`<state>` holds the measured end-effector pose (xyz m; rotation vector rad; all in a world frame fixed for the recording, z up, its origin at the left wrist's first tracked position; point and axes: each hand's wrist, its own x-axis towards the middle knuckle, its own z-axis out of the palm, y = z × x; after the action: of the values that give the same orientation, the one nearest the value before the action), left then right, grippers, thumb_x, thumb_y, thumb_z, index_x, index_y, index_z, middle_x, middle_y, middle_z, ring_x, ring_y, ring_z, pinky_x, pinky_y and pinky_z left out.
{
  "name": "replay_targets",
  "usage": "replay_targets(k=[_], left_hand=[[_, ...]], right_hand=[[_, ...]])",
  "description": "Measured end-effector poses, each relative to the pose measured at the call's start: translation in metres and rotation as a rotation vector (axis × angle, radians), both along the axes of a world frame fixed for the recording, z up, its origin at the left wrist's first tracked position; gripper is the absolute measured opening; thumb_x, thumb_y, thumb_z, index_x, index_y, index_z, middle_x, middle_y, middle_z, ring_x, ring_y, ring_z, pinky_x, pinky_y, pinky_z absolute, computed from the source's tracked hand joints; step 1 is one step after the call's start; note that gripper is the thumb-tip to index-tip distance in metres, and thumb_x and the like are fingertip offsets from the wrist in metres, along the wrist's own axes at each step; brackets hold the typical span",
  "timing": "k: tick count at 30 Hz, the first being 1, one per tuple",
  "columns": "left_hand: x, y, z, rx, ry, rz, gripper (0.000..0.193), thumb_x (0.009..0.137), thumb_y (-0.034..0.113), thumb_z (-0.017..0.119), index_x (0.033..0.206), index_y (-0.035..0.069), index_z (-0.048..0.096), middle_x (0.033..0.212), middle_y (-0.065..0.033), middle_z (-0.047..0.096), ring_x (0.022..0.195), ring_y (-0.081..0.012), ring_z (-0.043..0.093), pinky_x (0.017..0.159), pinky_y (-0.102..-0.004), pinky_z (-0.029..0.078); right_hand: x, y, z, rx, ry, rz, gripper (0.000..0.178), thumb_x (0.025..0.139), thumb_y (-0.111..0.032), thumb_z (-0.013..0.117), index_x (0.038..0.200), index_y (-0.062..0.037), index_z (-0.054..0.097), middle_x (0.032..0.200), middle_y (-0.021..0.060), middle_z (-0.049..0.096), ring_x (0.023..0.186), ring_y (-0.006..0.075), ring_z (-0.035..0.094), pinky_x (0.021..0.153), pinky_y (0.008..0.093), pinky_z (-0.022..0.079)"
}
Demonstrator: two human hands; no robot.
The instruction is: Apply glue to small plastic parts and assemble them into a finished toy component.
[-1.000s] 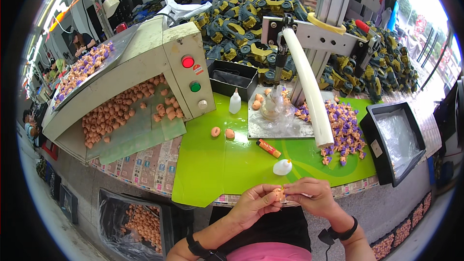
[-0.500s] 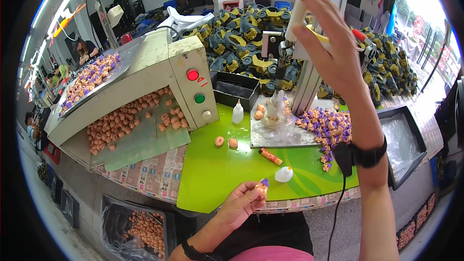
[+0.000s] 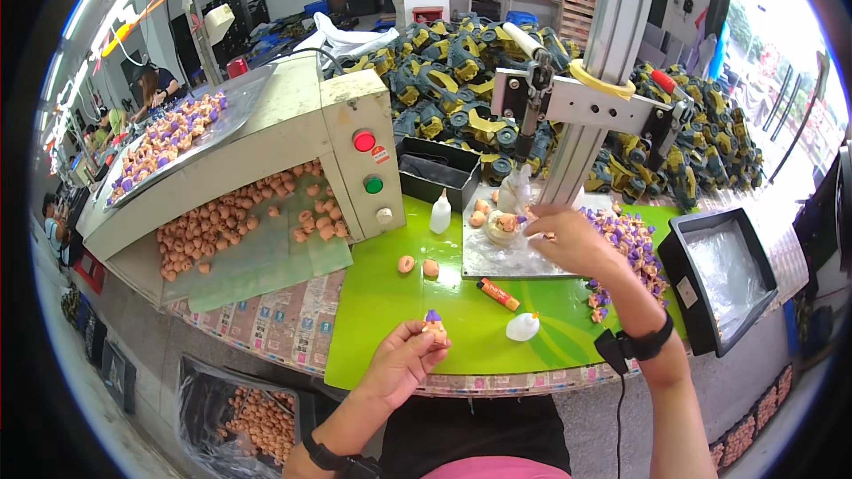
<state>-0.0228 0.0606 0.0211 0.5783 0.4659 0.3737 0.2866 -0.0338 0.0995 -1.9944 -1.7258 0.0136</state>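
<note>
My left hand (image 3: 398,366) pinches a small peach toy figure (image 3: 435,330) with a purple top, just over the near edge of the green mat (image 3: 373,319). At the press, my right hand (image 3: 579,244) reaches in with its fingers stretched toward the round fixture (image 3: 502,229) on the metal base plate (image 3: 497,259). A peach-and-purple piece sits at the fixture, close to those fingertips; contact is unclear. The hand press (image 3: 534,93) stands above, its white handle tilted up to the left. Loose peach pieces (image 3: 477,217) lie left of the fixture.
A heap of peach-and-purple figures (image 3: 626,239) lies right of the press, beside a black tray (image 3: 683,279). White squeeze bottles (image 3: 523,326) and an orange tube (image 3: 498,294) rest on the mat. At left, a beige machine (image 3: 355,98) holds peach heads. Toy vehicles (image 3: 444,80) pile up behind.
My right hand has come down from the press handle to the fixture. The handle now leans back, and the press head stands higher. My left hand, still with the toy figure, has shifted left.
</note>
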Motion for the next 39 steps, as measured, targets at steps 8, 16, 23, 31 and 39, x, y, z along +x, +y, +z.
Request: replay_targets(k=[8,16,23,31,39], left_hand=[[0.058,0.024,0.019,0.112,-0.023,-0.082,0.022,0.092,0.009,0.059,0.113,0.005,0.055,0.098,-0.0033,0.063,0.087,-0.0104,0.060,0.079,-0.0238,0.050],[0.124,0.051,0.001,0.237,0.064,-0.107,0.018,0.092,0.011,0.061,0.108,0.004,0.059,0.097,-0.0032,0.064,0.086,-0.0106,0.061,0.079,-0.0247,0.052],[0.186,0.051,-0.008,0.723,0.156,0.006,0.023,0.086,0.017,0.069,0.105,0.004,0.064,0.094,-0.0001,0.062,0.080,-0.0110,0.056,0.071,-0.0235,0.047],[0.221,0.066,-0.039,1.322,0.204,0.297,0.028,0.080,0.019,0.075,0.099,0.000,0.065,0.100,-0.0028,0.047,0.085,-0.0122,0.048,0.072,-0.0253,0.043],[0.219,0.070,-0.043,1.620,0.162,0.426,0.023,0.077,0.014,0.074,0.090,-0.002,0.062,0.101,-0.0106,0.048,0.094,-0.0241,0.050,0.081,-0.0319,0.044]], right_hand=[[-0.004,0.032,-0.064,0.303,0.146,-0.162,0.016,0.086,-0.007,0.061,0.100,-0.0028,0.069,0.099,0.0147,0.061,0.086,0.0349,0.062,0.074,0.0390,0.049],[0.012,-0.051,-0.063,0.390,0.144,-0.273,0.018,0.080,-0.005,0.067,0.099,-0.0043,0.068,0.091,0.0133,0.063,0.081,0.0316,0.063,0.071,0.0393,0.050],[-0.006,-0.073,-0.070,0.207,0.179,-0.143,0.022,0.081,-0.006,0.067,0.102,-0.0052,0.068,0.102,0.0137,0.062,0.097,0.0313,0.060,0.084,0.0398,0.048],[-0.018,-0.061,-0.029,0.313,0.218,-0.073,0.018,0.081,-0.003,0.066,0.098,-0.0035,0.068,0.095,0.0122,0.065,0.088,0.0301,0.065,0.076,0.0366,0.052],[-0.017,0.008,0.083,0.828,-0.213,-0.042,0.021,0.082,-0.005,0.066,0.102,0.0003,0.065,0.097,0.0160,0.065,0.091,0.0330,0.062,0.079,0.0398,0.049]])
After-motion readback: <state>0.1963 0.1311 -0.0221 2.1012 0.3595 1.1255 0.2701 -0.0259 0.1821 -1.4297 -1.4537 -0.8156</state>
